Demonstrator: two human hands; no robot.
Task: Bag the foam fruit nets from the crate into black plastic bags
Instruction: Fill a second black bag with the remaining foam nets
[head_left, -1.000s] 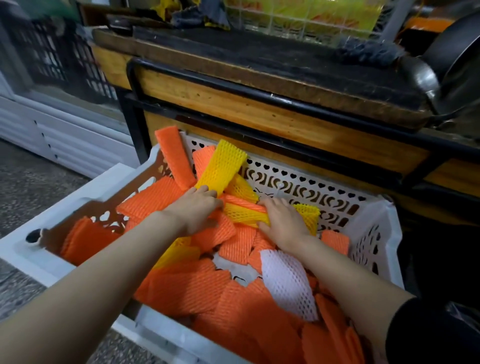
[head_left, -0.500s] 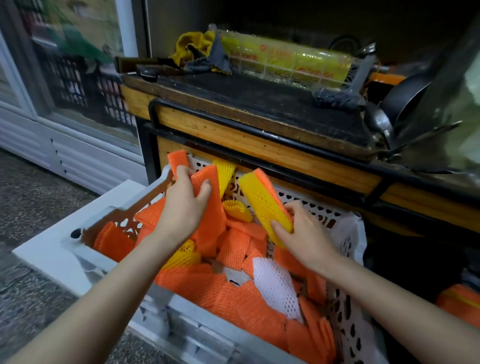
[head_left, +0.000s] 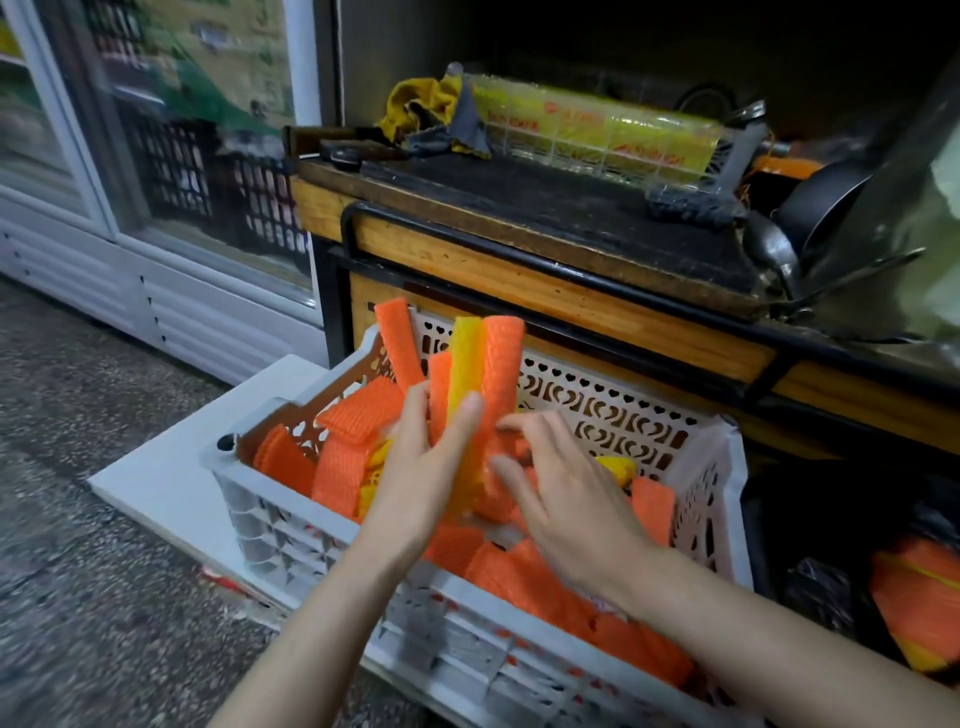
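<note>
"Slippage is my worry. See the left hand (head_left: 421, 467)? Thumb across the front, fingers curled behind, and that's all that grips the bundle (head_left: 483, 374) of two orange nets with a yellow one between them, held upright above the crate (head_left: 291, 530)."

"The right hand (head_left: 566, 499) is there too."

"It is, but it holds nothing. Its fingers are spread and only their tips touch the bundle's edge. Foam like that squashes and slides, I'd guess, so if the thumb eases off while the other hand squares things up, the yellow one could slip out."

"Then it drops back among the loose nets (head_left: 524, 577). No harm."

"If it falls straight down, yes. If it tips to this side it could end up on the floor (head_left: 104, 571) (which looks none too clean). And the black bag (head_left: 821, 592) is low on the right, beside the crate, so they have to carry the bundle across the rim."

"Is its mouth open?"

"I can't tell from here. It's dark over there, and all I can make out is some orange inside. If it sags shut, one hand has to leave the bundle to open it, and the stack could fan apart."
</note>
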